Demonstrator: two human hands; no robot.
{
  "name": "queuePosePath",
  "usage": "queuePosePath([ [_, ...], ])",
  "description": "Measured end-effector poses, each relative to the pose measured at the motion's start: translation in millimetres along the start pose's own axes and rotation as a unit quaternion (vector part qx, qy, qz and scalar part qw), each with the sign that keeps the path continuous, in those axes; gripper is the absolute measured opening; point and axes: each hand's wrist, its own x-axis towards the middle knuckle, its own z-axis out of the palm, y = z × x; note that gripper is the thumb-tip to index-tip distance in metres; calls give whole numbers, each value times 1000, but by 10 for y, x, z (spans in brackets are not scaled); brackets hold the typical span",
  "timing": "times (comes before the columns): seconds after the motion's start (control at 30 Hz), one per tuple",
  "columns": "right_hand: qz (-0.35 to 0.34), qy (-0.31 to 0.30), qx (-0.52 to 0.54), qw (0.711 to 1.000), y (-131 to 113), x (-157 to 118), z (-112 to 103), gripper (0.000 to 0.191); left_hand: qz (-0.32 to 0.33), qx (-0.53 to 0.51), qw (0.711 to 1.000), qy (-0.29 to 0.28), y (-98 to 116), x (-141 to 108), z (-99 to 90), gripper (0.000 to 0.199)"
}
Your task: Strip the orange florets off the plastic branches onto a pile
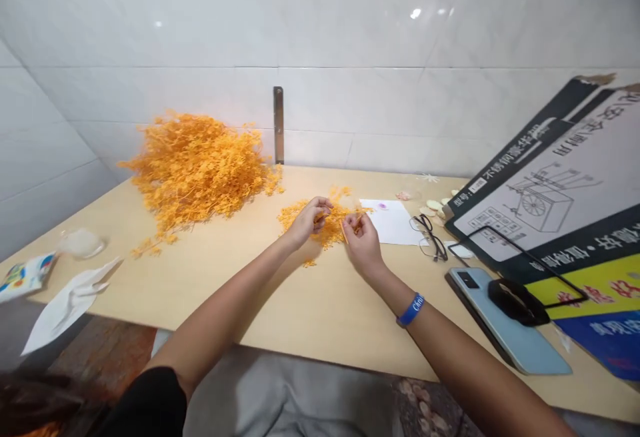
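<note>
Sprigs of orange dried flowers lie in a small pile [329,232] between and beneath the two hands on the table [300,304]. Left hand [304,225]: fingers bent inward over the pile; whether they grip anything cannot be told. Right hand [365,245]: thumb and forefinger drawn together, apparently pinching a thin orange stem [344,229]. A loose scrap [309,263] sits just nearer the body than the pile. Well to the left of both hands stands a far larger bunch [205,164], thick and tangled. To the right of the right hand lie a sheet of white paper [400,225], largely bare, and glasses [442,250]. Handwork is judged under way at the small pile, with much of it loose and the large bunch apparently unworked; no finished piece can be made out.
</note>
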Motion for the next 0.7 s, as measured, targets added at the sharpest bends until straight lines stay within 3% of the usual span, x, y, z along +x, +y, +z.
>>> queuePosePath([
  [0.13, 27, -7, -14, 999, 51, -54, 19, 45, -34, 13, 998, -42, -142, -35, -16, 20],
  [0.23, 22, -27, -62, 997, 26, -52, 27, 41, -48, 49, 995, -72, -162, -108, -38, 19],
  [0.5, -77, -129, -205, 967, -84, -47, -90, 29, -53, 139, 987, -62, -192, -190, -61, 6],
  [0.6, -80, -151, -245, 954, -107, -67, -108, 31, -11, 188, 980, -63, -214, -167, -98, 12],
  [0.7, -48, -153, -231, 960, -132, -91, -98, 35, 60, 264, 962, -33, -223, -138, -129, 14],
])
